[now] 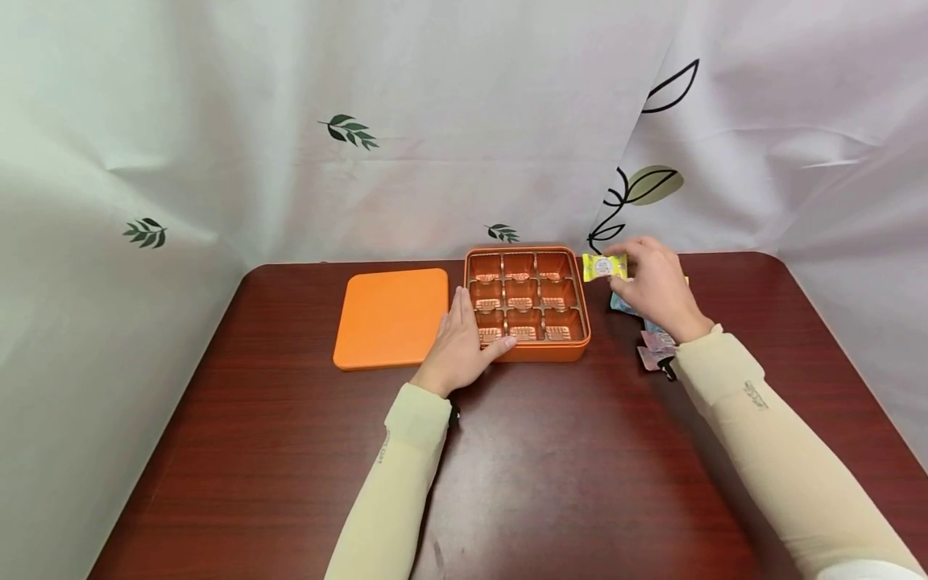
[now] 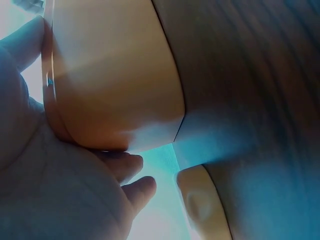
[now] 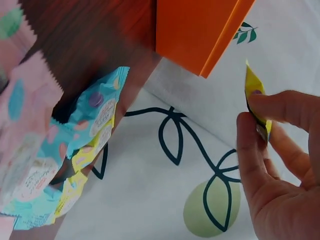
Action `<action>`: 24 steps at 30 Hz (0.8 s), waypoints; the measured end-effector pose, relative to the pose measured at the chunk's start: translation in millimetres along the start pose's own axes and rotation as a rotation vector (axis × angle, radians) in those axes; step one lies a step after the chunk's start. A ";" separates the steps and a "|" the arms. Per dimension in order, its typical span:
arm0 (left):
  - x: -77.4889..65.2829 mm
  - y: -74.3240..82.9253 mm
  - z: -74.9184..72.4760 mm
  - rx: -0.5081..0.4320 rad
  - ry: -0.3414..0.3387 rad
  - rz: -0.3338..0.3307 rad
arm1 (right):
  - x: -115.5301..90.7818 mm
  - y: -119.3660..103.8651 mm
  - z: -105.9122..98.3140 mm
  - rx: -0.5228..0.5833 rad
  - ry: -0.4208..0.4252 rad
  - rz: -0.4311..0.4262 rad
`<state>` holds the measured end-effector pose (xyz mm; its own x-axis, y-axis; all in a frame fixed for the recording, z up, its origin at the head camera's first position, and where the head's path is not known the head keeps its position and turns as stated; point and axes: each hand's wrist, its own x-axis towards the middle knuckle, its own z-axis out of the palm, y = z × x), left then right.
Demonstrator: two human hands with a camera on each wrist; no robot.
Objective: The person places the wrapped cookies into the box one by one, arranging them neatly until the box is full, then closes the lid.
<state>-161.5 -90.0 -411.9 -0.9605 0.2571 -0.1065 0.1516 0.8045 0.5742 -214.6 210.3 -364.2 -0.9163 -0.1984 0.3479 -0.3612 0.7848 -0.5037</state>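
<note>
An orange box (image 1: 538, 353) with a copper-coloured tray of square compartments stands at the table's back. My left hand (image 1: 457, 346) rests against its near left corner, fingers straight along the left side and thumb at the front rim. The left wrist view shows the palm (image 2: 60, 185) close beside the box wall (image 2: 115, 75). Right of the box, my right hand (image 1: 658, 288) pinches a small yellow wrapped sweet (image 1: 604, 267) between thumb and fingers, raised above the table. Blue, pink and yellow wrapped sweets (image 3: 95, 110) lie in a pile under the right forearm, partly hidden.
An orange lid (image 1: 391, 318) lies flat on the dark red wooden table (image 1: 522, 467), just left of the box. White fabric with leaf prints (image 1: 435, 185) hangs behind the table and along both sides.
</note>
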 end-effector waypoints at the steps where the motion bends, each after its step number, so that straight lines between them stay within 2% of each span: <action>1: 0.1 -0.3 0.1 -0.001 0.000 -0.001 | 1.0 -0.2 1.0 0.012 0.005 0.003; 6: 0.7 -1.6 0.3 -0.018 0.003 -0.002 | 6.7 -1.2 6.7 0.063 0.008 0.025; 12: 0.7 -1.5 -0.1 -0.039 0.003 0.008 | 12.6 -1.1 10.6 0.069 -0.012 0.047; 24: 1.3 -2.1 -3.7 -0.096 -0.024 0.011 | 24.8 -1.7 21.6 0.075 -0.020 0.022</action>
<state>-163.9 -93.3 -410.2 -0.9527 0.2798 -0.1185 0.1383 0.7466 0.6508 -240.4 191.4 -371.8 -0.9272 -0.1936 0.3206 -0.3519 0.7432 -0.5691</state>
